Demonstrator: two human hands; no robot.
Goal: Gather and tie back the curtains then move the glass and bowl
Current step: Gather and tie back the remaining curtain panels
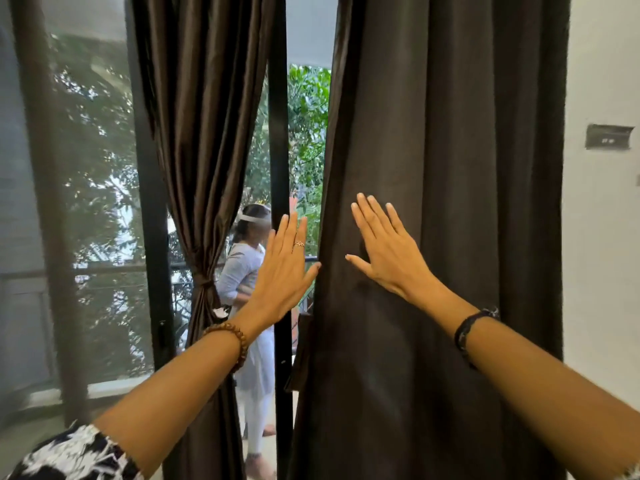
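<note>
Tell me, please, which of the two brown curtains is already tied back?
The left curtain, cinched by a tie at its waist. The right curtain hangs loose, with the right hand flat on it.

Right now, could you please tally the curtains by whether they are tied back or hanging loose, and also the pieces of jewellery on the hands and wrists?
Tied-back curtain: 1
Loose curtain: 1
Beaded bracelet: 1
Dark wristband: 1
Ring: 1
Total: 5
</note>
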